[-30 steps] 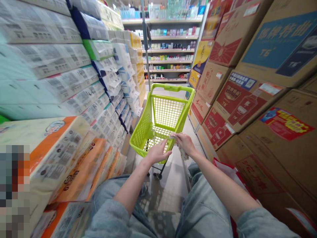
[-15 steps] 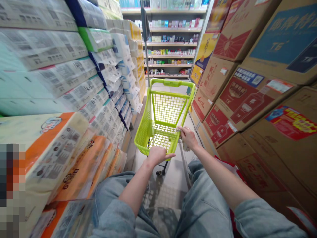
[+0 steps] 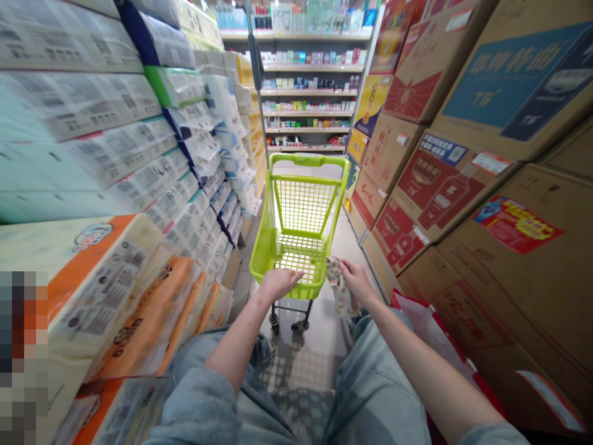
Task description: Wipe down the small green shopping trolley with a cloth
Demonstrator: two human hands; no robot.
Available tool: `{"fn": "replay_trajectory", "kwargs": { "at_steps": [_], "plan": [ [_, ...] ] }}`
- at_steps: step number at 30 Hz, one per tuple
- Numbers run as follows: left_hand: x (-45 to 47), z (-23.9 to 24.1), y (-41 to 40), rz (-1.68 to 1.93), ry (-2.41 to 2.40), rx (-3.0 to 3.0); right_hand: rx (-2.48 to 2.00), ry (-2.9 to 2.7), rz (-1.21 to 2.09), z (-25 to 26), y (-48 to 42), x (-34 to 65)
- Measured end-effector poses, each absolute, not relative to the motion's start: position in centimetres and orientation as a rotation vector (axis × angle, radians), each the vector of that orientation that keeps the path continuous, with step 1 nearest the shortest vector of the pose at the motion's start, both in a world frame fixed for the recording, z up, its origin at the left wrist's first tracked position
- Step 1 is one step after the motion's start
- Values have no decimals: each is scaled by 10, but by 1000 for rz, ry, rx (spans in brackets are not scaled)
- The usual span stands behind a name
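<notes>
A lime-green plastic shopping cart (image 3: pixel 266 247) stands in the narrow aisle right in front of me, its basket bare. My left hand (image 3: pixel 277 282) grips the near rim of the basket. My right hand (image 3: pixel 356 278) is beside the cart's right corner and holds a small patterned cloth (image 3: pixel 340 296) that hangs down below the fingers. My knees in light jeans show at the bottom of the view.
Stacked packs of tissue paper (image 3: pixel 115 185) wall the left side. Brown cartons with red and blue labels (image 3: pixel 445 179) are piled on the right. A red-and-white bag (image 3: pixel 426 327) lies by my right leg. Shelves of small goods (image 3: pixel 308 93) close the aisle's far end.
My left hand has closed on the cart's near rim. My right hand came off the cart's right edge and dropped lower with the cloth. The cart sits slightly farther left.
</notes>
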State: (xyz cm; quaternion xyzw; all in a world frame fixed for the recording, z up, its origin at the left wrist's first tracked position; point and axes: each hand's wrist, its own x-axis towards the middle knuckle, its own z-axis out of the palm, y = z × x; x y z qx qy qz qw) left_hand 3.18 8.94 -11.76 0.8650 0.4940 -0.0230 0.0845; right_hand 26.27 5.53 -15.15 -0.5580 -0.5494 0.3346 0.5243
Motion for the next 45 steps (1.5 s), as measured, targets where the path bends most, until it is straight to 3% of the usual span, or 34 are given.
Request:
{"fn": "replay_trajectory", "kwargs": {
  "at_steps": [4, 6, 12, 17, 25, 32, 45],
  "plan": [
    [25, -120, 88, -190, 1582, 2647, -1211, -981, 1125, -159, 65, 263],
    [29, -122, 86, -183, 1572, 2661, -1182, -923, 1133, -162, 68, 260],
    [55, -127, 85, -124, 1646, 2595, -1401, -1261, 435, -155, 82, 255],
    [75, -133, 83, -50, 1677, 2541, -1455, -1546, 204, -155, 72, 256],
    [77, -131, 85, -50, 1657, 2518, -1399, -1549, 441, -174, 4, 249],
    [56, -121, 95, -160, 1425, 2601, -1592, -1102, 364, -178, 28, 278],
    [61, -129, 89, -224, 1446, 2750, -1432, -1310, 505, -195, -11, 210]
  ]
}}
